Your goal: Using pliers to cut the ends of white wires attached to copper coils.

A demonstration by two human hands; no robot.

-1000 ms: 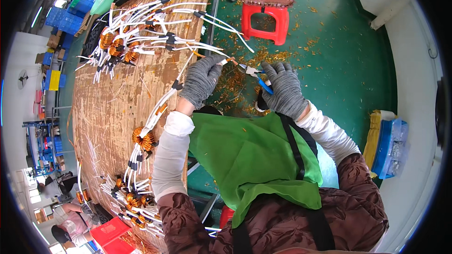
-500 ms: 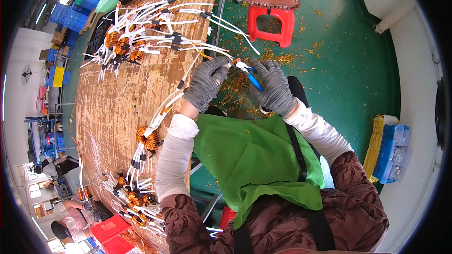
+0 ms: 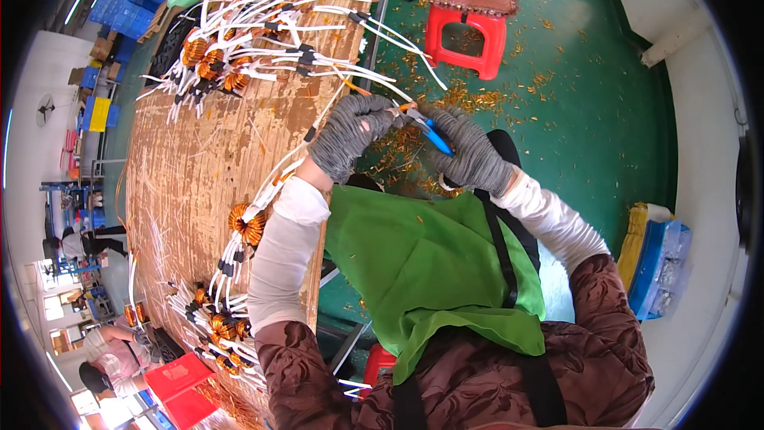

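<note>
A: Head view, looking down. Both hands in grey knit gloves, meeting just past the table [image 3: 199,183] edge. Left hand [image 3: 348,137] has its fingers curled tight around a thin white lead [image 3: 278,171]; the pinch sits right at the hand's far tip.

B: And the right?

A: Right hand [image 3: 471,155], fingers wrapped closed on a small pair of cutters with blue handles [image 3: 428,132]. The nose of the cutters points at the left fingertips and touches, or nearly touches, the wire end there. Cannot tell whether the blades are shut.

B: Where does that lead run?

A: Back along the worn wooden table toward the person, down to an orange wound coil [image 3: 248,224] lying beside the left forearm. White sleeve covers on both forearms; green apron [image 3: 430,267] across the lap.

B: Rest of the table?

A: A heap of similar coils with white leads [image 3: 239,48] at the far end, and another cluster [image 3: 215,322] at the near end, close to the left elbow.

B: Floor?

A: Green floor [image 3: 605,111], scattered with orange snippets [image 3: 469,99], thickest under the hands. A red stool [image 3: 465,16] with a brown cushion stands beyond them. Blue crate [image 3: 660,267] off to the right. Another person [image 3: 107,354] is at lower left, well apart.
</note>
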